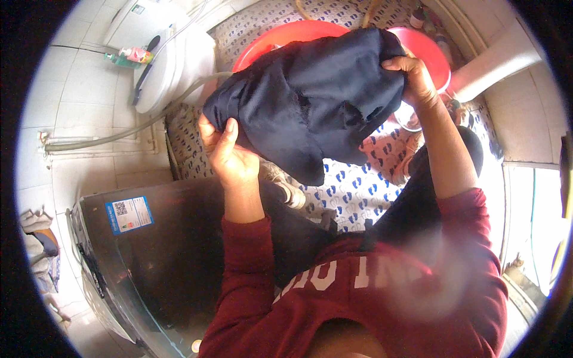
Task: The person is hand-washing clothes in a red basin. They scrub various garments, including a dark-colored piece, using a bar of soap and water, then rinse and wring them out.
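Note:
A dark navy or black garment (291,103) is stretched between my two hands above the floor. My left hand (230,152) pinches its left end between thumb and fingers, palm partly turned up. At its upper right edge my right hand (414,80) grips the cloth, thumb on top. Folds hang down in the middle, and the lowest corner dangles over the patterned floor. Behind the cloth, a large red basin (255,47) is partly hidden; what lies in it is mostly covered. A pink-red basin (436,58) stands beyond my right hand.
A white toilet (192,62) with pump bottles (136,55) on it stands at upper left. A grey hose (121,134) runs from the wall towards the basins. The dark appliance (170,250) is at my left, a white pedestal (497,67) at upper right. Footprint-patterned flooring (353,192) lies below.

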A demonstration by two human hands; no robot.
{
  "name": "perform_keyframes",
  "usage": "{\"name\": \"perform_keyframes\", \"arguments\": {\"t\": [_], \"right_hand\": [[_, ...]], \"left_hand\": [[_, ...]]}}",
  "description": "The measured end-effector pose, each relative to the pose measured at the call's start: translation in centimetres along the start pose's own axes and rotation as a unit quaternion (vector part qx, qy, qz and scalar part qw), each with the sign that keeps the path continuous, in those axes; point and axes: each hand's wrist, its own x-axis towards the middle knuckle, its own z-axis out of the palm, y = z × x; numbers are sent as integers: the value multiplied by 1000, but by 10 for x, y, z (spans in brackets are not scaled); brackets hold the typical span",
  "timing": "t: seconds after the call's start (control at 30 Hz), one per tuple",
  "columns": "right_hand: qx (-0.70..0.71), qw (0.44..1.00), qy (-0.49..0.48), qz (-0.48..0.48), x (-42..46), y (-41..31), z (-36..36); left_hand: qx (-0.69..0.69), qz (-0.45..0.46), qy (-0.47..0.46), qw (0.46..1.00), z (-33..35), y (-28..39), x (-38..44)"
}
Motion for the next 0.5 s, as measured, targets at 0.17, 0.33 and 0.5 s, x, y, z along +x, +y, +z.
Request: {"name": "perform_keyframes", "arguments": {"t": [0.17, 0.33, 0.5], "right_hand": [[-37, 999, -3, 14, -1, -1, -2], [35, 998, 4, 50, -3, -1, 1], [90, 994, 13, 64, -2, -1, 2]], "left_hand": [[-6, -2, -5, 1000, -3, -1, 0], [10, 7, -4, 1000, 3, -1, 0], [112, 58, -18, 992, 2, -7, 1]]}}
